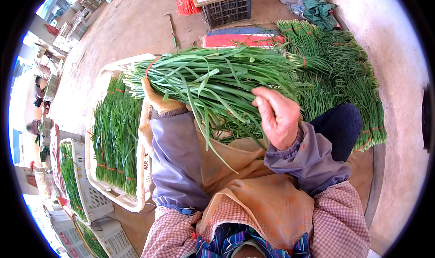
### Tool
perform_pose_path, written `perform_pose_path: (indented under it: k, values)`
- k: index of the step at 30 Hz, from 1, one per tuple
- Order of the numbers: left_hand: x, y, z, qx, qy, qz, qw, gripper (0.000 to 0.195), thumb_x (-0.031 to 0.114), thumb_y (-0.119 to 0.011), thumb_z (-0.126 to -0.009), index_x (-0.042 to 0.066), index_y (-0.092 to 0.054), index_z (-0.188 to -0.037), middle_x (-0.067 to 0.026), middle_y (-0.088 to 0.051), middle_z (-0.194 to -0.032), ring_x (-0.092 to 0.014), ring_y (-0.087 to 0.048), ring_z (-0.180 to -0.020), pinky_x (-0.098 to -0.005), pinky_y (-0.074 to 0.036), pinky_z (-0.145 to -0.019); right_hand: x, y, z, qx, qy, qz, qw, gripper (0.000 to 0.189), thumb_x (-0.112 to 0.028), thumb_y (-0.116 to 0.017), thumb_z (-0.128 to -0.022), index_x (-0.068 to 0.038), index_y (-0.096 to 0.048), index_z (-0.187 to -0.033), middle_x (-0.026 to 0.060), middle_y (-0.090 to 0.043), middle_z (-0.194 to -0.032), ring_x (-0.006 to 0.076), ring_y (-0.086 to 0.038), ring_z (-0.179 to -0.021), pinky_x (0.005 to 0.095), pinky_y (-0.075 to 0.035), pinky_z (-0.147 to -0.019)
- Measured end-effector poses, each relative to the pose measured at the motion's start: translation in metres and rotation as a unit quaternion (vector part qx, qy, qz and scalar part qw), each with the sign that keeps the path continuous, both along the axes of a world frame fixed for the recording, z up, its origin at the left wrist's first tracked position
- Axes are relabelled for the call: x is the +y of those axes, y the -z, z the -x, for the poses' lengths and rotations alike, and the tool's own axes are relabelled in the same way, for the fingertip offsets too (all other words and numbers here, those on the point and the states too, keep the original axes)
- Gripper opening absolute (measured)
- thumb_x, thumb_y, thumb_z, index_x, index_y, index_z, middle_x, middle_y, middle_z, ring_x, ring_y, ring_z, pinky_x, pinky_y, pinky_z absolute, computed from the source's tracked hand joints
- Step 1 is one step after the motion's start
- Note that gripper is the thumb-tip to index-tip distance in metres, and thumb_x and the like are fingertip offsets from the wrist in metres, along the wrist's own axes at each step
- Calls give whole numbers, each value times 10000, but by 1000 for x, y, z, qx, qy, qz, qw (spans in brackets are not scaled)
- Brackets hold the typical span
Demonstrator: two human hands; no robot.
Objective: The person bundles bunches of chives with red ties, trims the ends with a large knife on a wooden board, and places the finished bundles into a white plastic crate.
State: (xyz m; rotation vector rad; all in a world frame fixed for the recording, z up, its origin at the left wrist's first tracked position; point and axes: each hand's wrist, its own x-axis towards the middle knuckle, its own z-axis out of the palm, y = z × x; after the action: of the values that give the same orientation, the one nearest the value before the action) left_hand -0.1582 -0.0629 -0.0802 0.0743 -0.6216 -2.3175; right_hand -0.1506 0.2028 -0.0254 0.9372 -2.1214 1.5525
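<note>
A large bunch of long green leaves, apparently garlic chives (210, 74), lies across my left hand (161, 100), which supports it from below near its pale cut ends. A red tie (149, 67) circles the bunch there. My right hand (277, 117) is at the leafy end, its thumb and fingers pinched on leaves of the bunch. Several long leaves hang loose over my apron (234, 163). A white plastic crate (140, 176) at my left holds upright-packed, red-tied bunches (117, 135).
More tied bunches (353, 78) are piled on the floor at right, beside the wall (397, 122). A black crate (227, 12) with a board on top stands ahead, near red tie strands (187, 3). Filled crates (90, 180) stand at left; people sit farther off.
</note>
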Motion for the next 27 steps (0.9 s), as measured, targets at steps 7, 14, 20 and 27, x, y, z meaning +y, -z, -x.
perform_pose_path:
  k: [7, 14, 20, 27]
  values:
    - [-2, 2, 3, 10, 1, -23, 1000, 567, 451, -546, -809, 34, -553, -1193, -141, -586, -1176, -323, -557, -1062, -490, -431, -947, -7, 2, 14, -99, 29, 45, 994, 149, 1, -590, -841, 22, -604, -988, 116, -608, -673, 152, -579, -515, 265, -461, -515]
    - [-6, 4, 0, 21, 13, -37, 999, 550, 426, -576, -802, 28, -559, -1181, -141, -587, -1176, -328, -557, -1059, -498, -430, -945, -10, 9, 20, -130, 40, -18, 991, 219, -24, -618, -808, 1, -601, -1025, 81, -543, -529, 132, -509, -444, 273, -401, -459]
    - [-2, 1, 2, 1, 4, -39, 999, 535, 428, -558, -816, 29, -567, -1172, -138, -591, -1170, -326, -558, -1056, -492, -432, -942, -10, 13, 23, -132, 38, -6, 991, 289, -16, -623, -793, -8, -579, -1079, 91, -500, -496, 131, -439, -412, 274, -368, -442]
    - [4, -6, 0, -20, -2, -43, 999, 539, 439, -539, -825, 35, -561, -1181, -139, -591, -1168, -325, -560, -1051, -488, -433, -941, -14, 2, 21, -252, -21, 87, 964, 288, -82, -630, -837, -18, -576, -1113, 27, -564, -585, 60, -492, -489, 214, -382, -434]
